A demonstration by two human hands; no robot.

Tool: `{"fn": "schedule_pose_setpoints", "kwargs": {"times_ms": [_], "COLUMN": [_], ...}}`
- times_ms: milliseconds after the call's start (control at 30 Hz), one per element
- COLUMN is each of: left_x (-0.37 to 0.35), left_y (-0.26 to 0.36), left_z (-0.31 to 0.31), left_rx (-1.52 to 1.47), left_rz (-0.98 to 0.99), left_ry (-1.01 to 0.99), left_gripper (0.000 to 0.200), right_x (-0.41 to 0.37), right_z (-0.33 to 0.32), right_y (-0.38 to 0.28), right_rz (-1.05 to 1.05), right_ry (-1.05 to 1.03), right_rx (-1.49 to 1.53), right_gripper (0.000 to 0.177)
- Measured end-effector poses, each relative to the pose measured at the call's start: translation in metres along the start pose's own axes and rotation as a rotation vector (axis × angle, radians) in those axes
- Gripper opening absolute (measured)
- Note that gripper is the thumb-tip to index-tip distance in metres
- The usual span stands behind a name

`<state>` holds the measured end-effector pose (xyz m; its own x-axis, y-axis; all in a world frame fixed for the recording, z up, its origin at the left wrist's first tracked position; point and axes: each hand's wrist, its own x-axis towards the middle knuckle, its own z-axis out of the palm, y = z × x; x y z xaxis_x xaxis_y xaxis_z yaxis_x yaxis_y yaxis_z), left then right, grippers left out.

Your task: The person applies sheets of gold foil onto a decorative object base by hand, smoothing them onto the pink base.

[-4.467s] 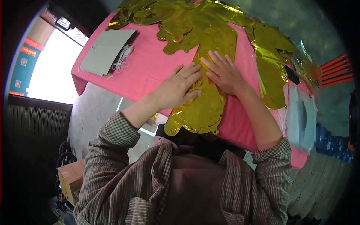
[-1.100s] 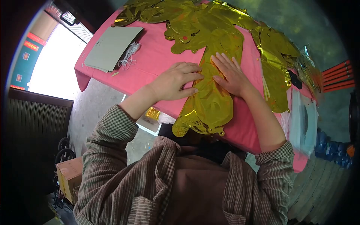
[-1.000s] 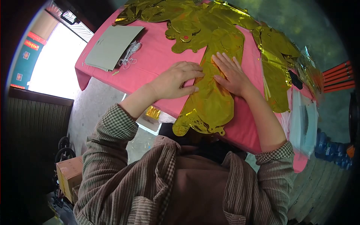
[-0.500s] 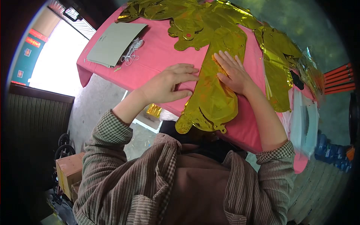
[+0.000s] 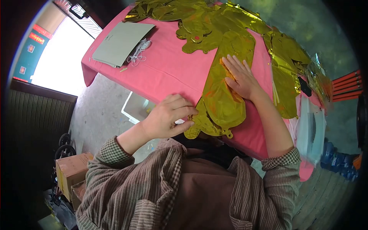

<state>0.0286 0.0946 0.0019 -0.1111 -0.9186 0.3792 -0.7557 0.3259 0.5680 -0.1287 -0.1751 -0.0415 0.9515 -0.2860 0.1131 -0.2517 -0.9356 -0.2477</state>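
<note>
A flat, deflated gold foil balloon lies lengthwise on the pink-covered table, its lower end reaching the near edge. My right hand rests flat on its middle, fingers stretched out. At the balloon's lower left edge, my left hand has its fingers and thumb curled around a bit of the foil. Orange tints show on the foil beside my right hand. More gold foil balloons are spread at the far side, and another pile lies to the right.
Grey cardboard sheets and a bundle of white string lie on the table's left. Clear plastic packaging hangs at the right edge. A cardboard box stands on the floor at left, and blue water bottles stand at right.
My left hand has moved down along the balloon's left edge, and its fingers have curled in at the lower end. My right hand stays flat on the foil.
</note>
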Motion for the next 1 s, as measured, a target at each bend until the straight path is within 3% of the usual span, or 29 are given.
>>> {"fn": "schedule_pose_setpoints", "kwargs": {"times_ms": [133,433,533,700,1000], "left_x": [0.000,0.014,0.027,0.038,0.036], "left_y": [-0.001,-0.010,-0.021,-0.038,-0.047], "left_z": [0.001,-0.010,-0.006,-0.005,-0.005], "left_rx": [-0.038,-0.051,-0.065,0.062,0.151], "left_rz": [0.012,-0.167,-0.086,0.073,0.127], "left_ry": [0.020,-0.076,0.058,-0.044,-0.104], "left_gripper": [0.022,0.011,0.011,0.032,0.029], "right_x": [-0.001,-0.002,-0.001,-0.001,-0.001], "right_z": [0.000,0.001,-0.001,0.003,0.000], "right_y": [-0.001,-0.002,-0.003,0.000,-0.005], "right_rz": [0.000,0.005,0.006,0.010,0.009], "right_ry": [0.003,-0.005,-0.012,-0.021,-0.011], "right_rx": [-0.001,-0.031,-0.050,-0.053,-0.060], "right_gripper": [0.063,0.062,0.061,0.066,0.063]}}
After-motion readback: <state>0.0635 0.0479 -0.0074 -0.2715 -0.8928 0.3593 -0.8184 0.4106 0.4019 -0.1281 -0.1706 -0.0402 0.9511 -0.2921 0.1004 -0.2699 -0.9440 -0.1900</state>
